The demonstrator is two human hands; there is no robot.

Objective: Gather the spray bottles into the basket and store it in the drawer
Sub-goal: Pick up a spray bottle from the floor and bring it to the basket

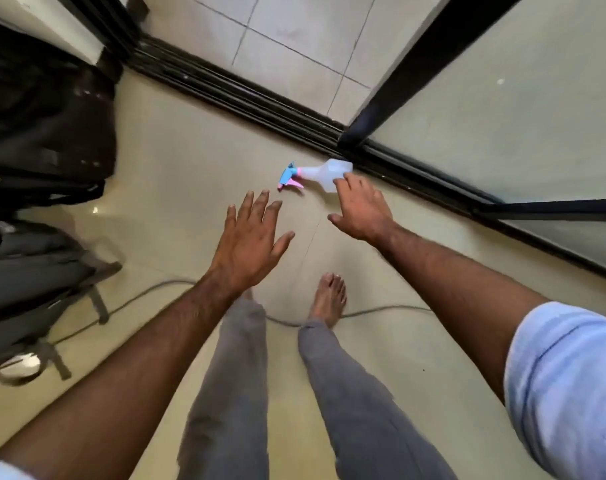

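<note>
A translucent white spray bottle (324, 174) with a blue and pink trigger head lies on its side on the beige floor, close to the black sliding-door track. My right hand (360, 207) hovers over the bottle's base with fingers spread, holding nothing; whether a fingertip touches the bottle is unclear. My left hand (251, 240) is held out flat and open, below and left of the trigger head. No basket or drawer is in view.
The black door track (260, 98) runs diagonally behind the bottle, with a glass door panel (502, 98) at the right. Dark bags (45, 133) and a backpack fill the left side. A grey cable (149, 289) crosses the floor by my bare feet.
</note>
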